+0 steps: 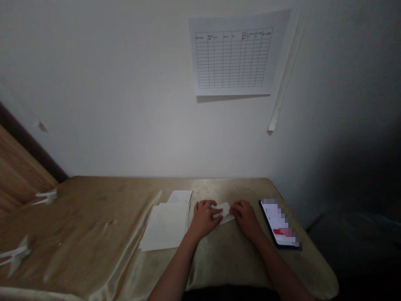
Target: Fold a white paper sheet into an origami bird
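A small white piece of folded paper (224, 211) lies on the cloth-covered table (94, 225), between my two hands. My left hand (203, 218) rests on the paper's left side with its fingers curled and pressing down on it. On the right edge of the paper sits my right hand (246, 216), its fingers bent and pinching the fold. Both forearms reach in from the bottom of the view.
A white lined notepad (166, 225) lies left of my hands, a loose sheet (180, 196) behind it. To the right, a lit phone (278, 223) rests near the table edge. Folded paper shapes (15, 253) sit at far left. A printed grid sheet (233, 56) hangs on the wall.
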Action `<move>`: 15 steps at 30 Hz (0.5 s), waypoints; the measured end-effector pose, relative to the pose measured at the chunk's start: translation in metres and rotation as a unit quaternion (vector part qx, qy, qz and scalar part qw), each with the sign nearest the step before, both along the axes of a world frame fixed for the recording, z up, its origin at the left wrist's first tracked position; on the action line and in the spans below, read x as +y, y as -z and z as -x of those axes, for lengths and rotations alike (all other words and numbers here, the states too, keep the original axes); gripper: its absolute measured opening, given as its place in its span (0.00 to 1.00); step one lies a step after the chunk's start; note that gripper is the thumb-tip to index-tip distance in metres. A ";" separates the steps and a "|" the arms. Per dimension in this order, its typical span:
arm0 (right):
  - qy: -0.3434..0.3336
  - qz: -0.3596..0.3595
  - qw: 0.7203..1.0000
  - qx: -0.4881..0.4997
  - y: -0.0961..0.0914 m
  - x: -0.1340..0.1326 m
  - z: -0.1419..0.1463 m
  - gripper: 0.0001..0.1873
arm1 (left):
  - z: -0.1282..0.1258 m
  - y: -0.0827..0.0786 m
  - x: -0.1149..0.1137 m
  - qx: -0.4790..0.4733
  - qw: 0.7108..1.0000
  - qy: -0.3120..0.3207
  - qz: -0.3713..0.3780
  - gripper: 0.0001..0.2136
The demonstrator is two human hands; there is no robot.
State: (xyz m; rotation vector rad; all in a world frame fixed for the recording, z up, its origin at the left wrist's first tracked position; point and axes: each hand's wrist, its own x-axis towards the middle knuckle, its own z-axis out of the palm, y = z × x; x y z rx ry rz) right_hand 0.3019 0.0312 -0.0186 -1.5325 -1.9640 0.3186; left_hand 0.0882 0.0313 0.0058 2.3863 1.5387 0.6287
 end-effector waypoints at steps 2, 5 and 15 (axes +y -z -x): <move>0.002 0.000 1.000 0.003 0.000 0.000 0.000 0.10 | 0.002 0.001 0.001 0.000 1.000 0.008 0.003 0.12; 0.004 0.000 1.000 0.007 0.002 0.000 -0.001 0.10 | 0.004 0.002 0.002 -0.003 1.000 0.013 0.005 0.12; 0.010 0.003 1.000 0.005 0.003 0.001 -0.001 0.08 | -0.002 -0.002 -0.001 0.001 1.000 0.017 0.020 0.19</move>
